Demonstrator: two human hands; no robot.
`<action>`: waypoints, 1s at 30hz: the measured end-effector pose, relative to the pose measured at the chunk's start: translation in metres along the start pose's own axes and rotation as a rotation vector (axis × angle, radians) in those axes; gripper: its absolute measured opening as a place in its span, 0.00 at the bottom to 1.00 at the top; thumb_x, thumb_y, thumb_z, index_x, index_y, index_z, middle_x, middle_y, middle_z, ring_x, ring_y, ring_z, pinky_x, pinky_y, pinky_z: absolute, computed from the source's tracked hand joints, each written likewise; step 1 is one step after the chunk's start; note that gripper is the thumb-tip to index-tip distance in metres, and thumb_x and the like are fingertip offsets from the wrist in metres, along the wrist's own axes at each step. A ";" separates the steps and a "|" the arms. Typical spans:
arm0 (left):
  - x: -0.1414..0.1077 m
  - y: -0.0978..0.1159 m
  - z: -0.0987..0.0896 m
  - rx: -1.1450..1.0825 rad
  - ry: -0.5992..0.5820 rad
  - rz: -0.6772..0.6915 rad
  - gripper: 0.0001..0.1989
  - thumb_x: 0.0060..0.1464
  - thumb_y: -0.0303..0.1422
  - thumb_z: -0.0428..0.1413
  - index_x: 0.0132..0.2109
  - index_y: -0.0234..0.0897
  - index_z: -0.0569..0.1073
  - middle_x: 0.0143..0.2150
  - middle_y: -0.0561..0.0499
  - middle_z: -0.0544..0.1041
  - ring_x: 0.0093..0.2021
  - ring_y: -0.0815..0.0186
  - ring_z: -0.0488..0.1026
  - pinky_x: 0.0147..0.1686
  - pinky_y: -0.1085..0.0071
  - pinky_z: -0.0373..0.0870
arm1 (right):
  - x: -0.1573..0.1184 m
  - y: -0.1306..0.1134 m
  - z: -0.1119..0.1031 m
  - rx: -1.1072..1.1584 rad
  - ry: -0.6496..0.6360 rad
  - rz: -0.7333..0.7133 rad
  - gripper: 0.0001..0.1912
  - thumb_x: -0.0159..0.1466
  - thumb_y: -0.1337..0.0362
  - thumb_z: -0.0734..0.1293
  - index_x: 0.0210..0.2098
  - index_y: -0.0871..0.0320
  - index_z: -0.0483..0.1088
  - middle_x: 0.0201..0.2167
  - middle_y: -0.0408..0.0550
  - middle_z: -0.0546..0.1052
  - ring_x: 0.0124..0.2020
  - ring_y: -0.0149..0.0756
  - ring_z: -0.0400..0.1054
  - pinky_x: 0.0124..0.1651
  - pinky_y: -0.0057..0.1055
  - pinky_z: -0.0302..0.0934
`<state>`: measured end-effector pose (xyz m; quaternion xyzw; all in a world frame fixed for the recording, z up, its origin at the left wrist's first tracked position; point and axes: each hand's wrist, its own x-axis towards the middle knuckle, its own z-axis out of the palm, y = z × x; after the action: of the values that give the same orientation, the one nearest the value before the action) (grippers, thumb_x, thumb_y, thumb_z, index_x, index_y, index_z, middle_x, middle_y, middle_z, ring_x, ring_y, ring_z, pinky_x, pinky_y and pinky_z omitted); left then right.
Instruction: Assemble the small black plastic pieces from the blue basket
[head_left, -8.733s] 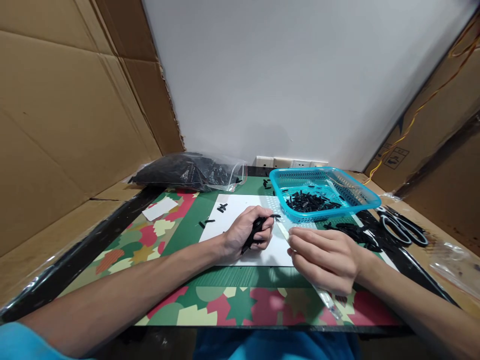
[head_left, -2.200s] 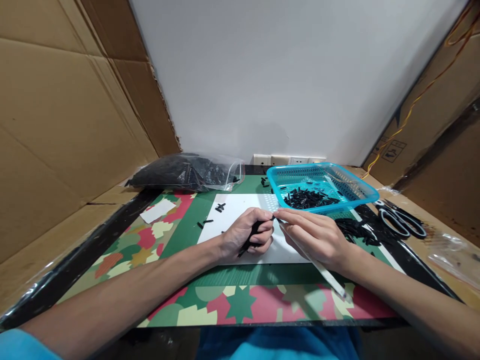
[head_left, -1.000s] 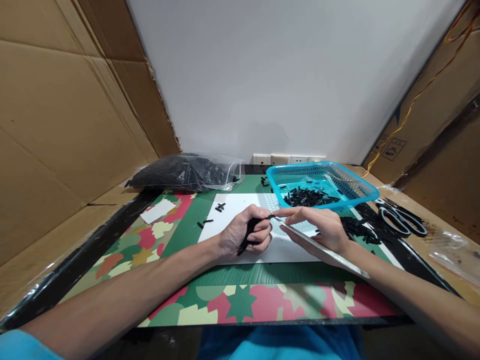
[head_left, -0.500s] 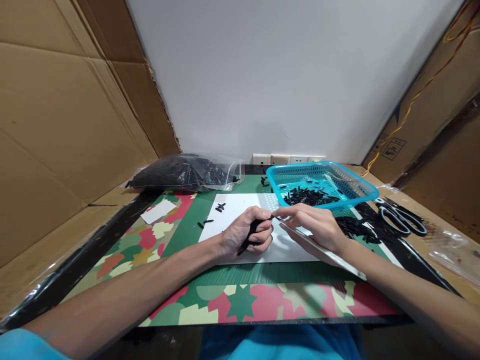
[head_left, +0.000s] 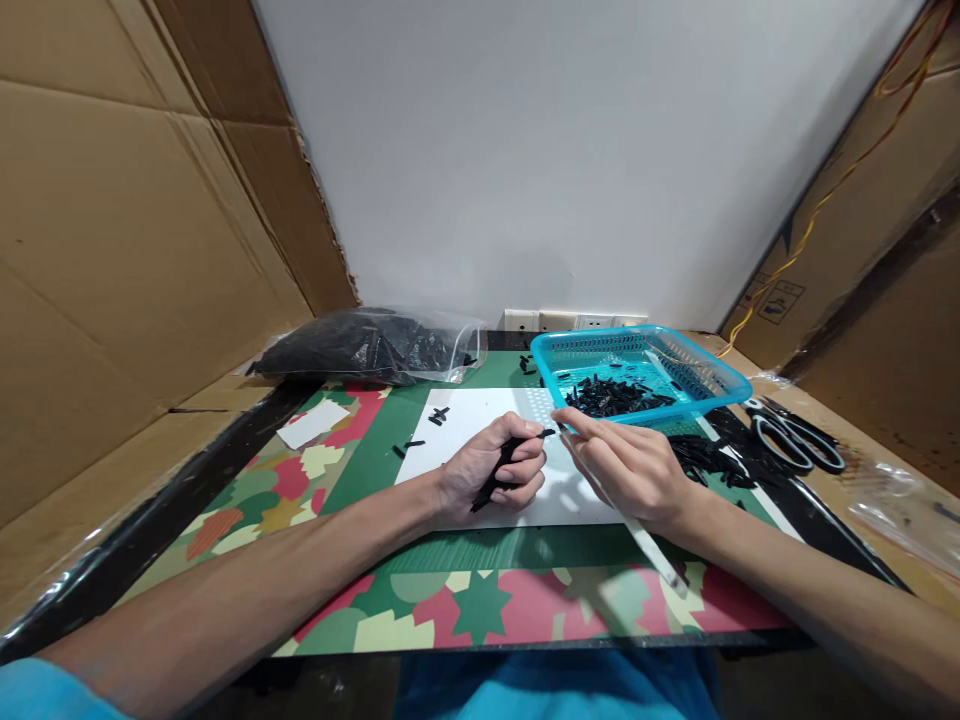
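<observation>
My left hand is closed around a bunch of black strips, with one strip's end poking out past the thumb. Close by on the right, my right hand grips a thin whitish stick that slants down toward the table's front edge. A small gap separates the two hands. Beneath them lies a white sheet, with a few black pieces at its upper left. Behind my right hand, a blue basket holds many short black pieces.
A clear bag of black material lies at the back left. More black strips are heaped right of my right hand, beside scissors. Cardboard walls flank the table. A white paper scrap lies left.
My right hand has drawn slightly away from my left hand, and the stick has swung to a steeper slant. The strip's end past my left thumb now shows more clearly.
</observation>
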<state>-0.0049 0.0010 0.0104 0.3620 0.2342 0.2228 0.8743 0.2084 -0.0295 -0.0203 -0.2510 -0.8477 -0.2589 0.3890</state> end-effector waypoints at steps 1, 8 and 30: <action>0.000 0.000 0.000 -0.002 -0.011 0.007 0.16 0.56 0.34 0.52 0.22 0.37 0.61 0.12 0.58 0.55 0.10 0.75 0.50 0.11 0.79 0.43 | 0.002 0.001 -0.002 0.000 0.014 0.007 0.07 0.69 0.74 0.65 0.35 0.58 0.67 0.56 0.58 0.78 0.34 0.35 0.77 0.35 0.32 0.68; -0.002 0.003 0.000 -0.058 0.075 0.090 0.18 0.56 0.34 0.53 0.20 0.39 0.57 0.13 0.60 0.53 0.11 0.75 0.50 0.11 0.77 0.45 | 0.012 0.007 -0.018 0.084 0.069 -0.056 0.07 0.66 0.75 0.67 0.35 0.57 0.70 0.49 0.54 0.82 0.35 0.37 0.77 0.35 0.33 0.70; 0.003 0.003 0.001 0.019 0.303 0.223 0.17 0.54 0.35 0.55 0.22 0.38 0.58 0.13 0.61 0.54 0.11 0.76 0.53 0.12 0.79 0.46 | 0.012 0.004 0.002 -0.013 -0.253 -0.337 0.12 0.73 0.71 0.61 0.35 0.61 0.74 0.35 0.51 0.80 0.35 0.37 0.67 0.35 0.35 0.60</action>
<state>-0.0021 0.0040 0.0126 0.3564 0.3236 0.3682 0.7954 0.2030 -0.0229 -0.0108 -0.1389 -0.9182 -0.2918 0.2290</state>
